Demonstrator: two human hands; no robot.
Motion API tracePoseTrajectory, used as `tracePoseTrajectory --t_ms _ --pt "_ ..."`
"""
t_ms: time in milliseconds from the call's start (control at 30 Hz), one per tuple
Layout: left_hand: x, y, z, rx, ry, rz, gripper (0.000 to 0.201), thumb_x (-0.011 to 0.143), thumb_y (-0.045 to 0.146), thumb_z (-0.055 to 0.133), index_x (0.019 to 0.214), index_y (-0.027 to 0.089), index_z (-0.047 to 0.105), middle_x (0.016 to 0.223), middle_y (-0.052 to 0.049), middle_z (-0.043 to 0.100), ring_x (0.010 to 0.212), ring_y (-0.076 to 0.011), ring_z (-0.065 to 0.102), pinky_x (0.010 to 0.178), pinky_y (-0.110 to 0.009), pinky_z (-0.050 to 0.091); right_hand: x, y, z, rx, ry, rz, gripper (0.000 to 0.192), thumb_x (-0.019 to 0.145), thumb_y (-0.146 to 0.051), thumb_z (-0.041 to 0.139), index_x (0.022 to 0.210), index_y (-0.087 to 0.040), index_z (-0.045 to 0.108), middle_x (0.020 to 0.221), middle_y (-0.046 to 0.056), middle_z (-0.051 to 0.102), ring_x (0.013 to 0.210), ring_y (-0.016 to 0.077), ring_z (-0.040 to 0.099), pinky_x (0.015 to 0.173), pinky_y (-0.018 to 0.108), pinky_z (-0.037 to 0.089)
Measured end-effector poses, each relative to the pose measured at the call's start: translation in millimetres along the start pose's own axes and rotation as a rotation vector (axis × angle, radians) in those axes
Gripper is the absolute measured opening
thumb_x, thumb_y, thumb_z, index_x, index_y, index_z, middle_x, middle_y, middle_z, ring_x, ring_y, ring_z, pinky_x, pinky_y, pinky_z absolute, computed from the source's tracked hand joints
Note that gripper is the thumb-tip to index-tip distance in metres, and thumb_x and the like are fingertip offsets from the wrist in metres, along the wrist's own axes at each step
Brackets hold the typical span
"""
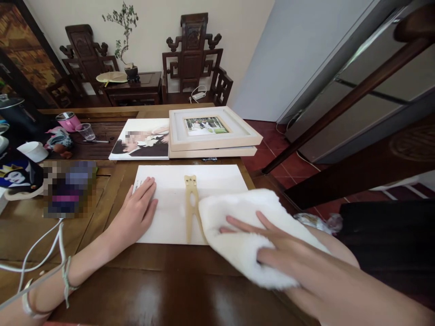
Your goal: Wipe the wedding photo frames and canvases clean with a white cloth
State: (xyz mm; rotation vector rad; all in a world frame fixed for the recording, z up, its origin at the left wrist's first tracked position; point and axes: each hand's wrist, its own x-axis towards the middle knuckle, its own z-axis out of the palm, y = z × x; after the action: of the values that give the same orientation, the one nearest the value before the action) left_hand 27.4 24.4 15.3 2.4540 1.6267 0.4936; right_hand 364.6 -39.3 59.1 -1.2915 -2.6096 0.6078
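Note:
A white panel (166, 203), likely the back of a photo frame, lies face down on the brown wooden table. On its middle runs a beige easel stand (189, 208) with a hinge at its far end and two legs spreading towards me. My left hand (139, 206) rests flat on the panel's left edge, fingers stretched out. In my right hand (268, 240) is a fluffy white cloth (244, 203), its thumb tucked into a fold. The cloth covers the panel's right part and touches the stand's right leg; what lies beneath it is hidden.
Beyond the panel lie stacked light-wood picture frames (215, 142) and a photo print (144, 140). A pink mug (68, 121), a clear cup (87, 131) and a white cable (61, 240) are at the left. Carved chairs (194, 54) stand behind.

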Motion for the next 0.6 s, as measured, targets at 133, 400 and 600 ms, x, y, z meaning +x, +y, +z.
tracePoseTrajectory --t_ms 133,400,600 --pt "-0.6 -0.4 -0.8 0.005 -0.011 0.002 0.046 0.101 0.03 0.03 0.143 0.013 0.042 0.153 -0.015 0.04 0.145 -0.0275 0.03 0.117 -0.056 0.025 59.5 14.8 -17.2 -0.1 -0.077 -0.011 0.044 0.063 -0.002 0.044 0.096 -0.024 0.061 0.148 0.003 0.049 0.139 0.0325 0.039 0.113 0.052 0.034" --pt "-1.2 -1.1 -0.9 -0.005 -0.029 -0.013 0.046 0.101 0.03 0.03 0.144 0.016 0.04 0.153 -0.013 0.039 0.146 -0.0272 0.029 0.118 -0.055 0.024 113.5 49.2 -16.6 -0.167 -0.045 0.09 0.039 0.073 -0.006 0.041 0.105 -0.022 0.058 0.123 0.007 0.066 0.133 0.0354 0.046 0.11 0.056 0.035" --pt "-0.4 -0.3 -1.7 -0.001 -0.036 -0.016 0.046 0.101 0.03 0.03 0.144 0.017 0.04 0.154 -0.013 0.039 0.146 -0.0273 0.028 0.118 -0.055 0.024 71.1 25.7 -9.0 -0.124 -0.02 0.056 0.044 0.066 -0.005 0.042 0.1 -0.025 0.06 0.157 0.0 0.036 0.145 0.035 0.025 0.108 0.053 0.04"
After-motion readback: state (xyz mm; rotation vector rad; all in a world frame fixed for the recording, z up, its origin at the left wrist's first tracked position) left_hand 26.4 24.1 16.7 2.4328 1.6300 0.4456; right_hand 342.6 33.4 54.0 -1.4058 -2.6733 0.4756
